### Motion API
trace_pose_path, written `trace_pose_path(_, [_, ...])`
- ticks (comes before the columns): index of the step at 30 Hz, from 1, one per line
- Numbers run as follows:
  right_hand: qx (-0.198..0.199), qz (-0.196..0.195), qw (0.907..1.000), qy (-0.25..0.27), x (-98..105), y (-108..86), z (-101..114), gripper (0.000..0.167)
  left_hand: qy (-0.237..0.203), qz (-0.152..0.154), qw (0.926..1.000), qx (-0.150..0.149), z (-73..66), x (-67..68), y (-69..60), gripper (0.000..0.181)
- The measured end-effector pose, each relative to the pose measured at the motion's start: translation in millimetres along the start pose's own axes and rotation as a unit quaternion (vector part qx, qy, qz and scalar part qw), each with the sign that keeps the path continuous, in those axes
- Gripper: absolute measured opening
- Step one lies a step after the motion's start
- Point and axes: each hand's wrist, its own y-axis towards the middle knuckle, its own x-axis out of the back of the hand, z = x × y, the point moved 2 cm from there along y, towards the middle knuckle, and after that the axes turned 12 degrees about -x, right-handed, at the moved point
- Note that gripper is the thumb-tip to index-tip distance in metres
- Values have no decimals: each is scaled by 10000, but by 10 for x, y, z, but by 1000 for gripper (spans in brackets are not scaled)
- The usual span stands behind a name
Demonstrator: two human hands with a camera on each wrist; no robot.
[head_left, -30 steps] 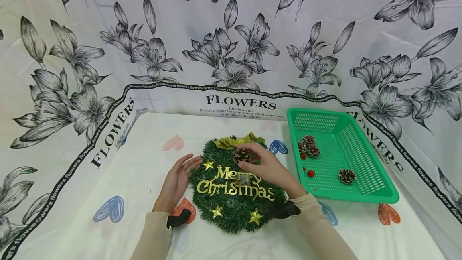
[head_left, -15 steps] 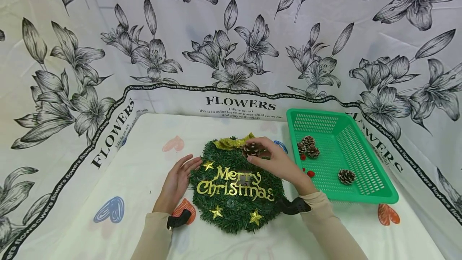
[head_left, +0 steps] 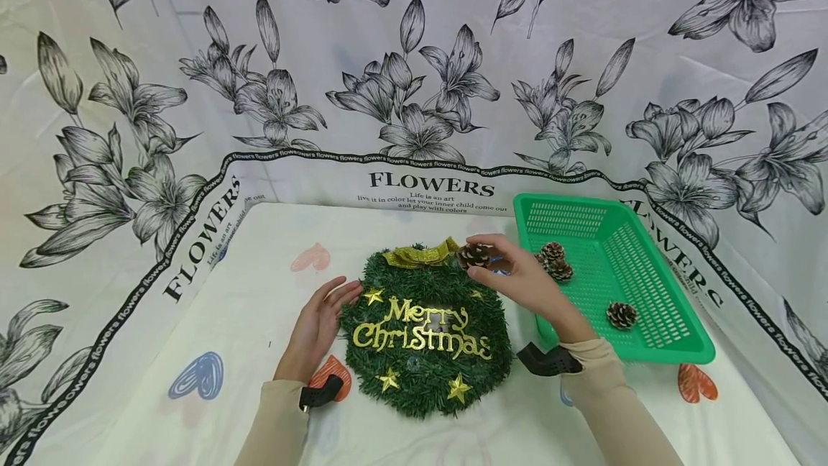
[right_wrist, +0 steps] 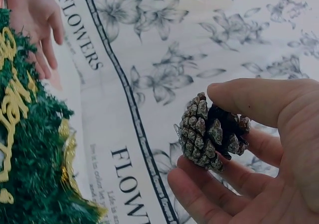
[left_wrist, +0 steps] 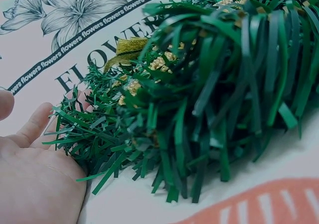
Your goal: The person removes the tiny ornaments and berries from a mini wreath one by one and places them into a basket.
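A green tinsel wreath [head_left: 427, 380] lies on the table, bearing gold "Merry Christmas" lettering [head_left: 423, 336], gold stars and a gold ribbon [head_left: 420, 256] along its far edge. Between thumb and fingers, my right hand [head_left: 527, 279] pinches a pinecone [right_wrist: 212, 134] with whitish scale tips, held above the wreath's far right edge. My left hand [head_left: 315, 326] rests at the wreath's left edge, its fingers fairly straight; in the left wrist view some fingertips are hidden by the tinsel strands [left_wrist: 189, 114].
On the right stands a green plastic basket [head_left: 673, 275] with several pinecones [head_left: 622, 316] in it. White cloth [head_left: 213, 308] with printed hearts covers the table. A flower-printed curtain [head_left: 414, 56] rises behind.
My right hand has moved right with the pinecone, from over the wreath's upper middle to its far right edge. The left hand has stayed in place.
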Motion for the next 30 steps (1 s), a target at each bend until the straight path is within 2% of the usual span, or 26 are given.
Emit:
trace_pose_path(13, [-90, -410, 9989, -220, 293, -75, -111, 52, 44, 30, 10000, -9, -9, -6, 0, 61])
trace_pose_path(22, [-345, -547, 9979, -9, 457, -140, -256, 50, 22, 29, 10000, -15, 1, -3, 6, 61])
trace_pose_path(30, [-635, -710, 9954, -43, 570, -166, -435, 51, -10, 4, 10000, 44, 7, 5, 18, 61])
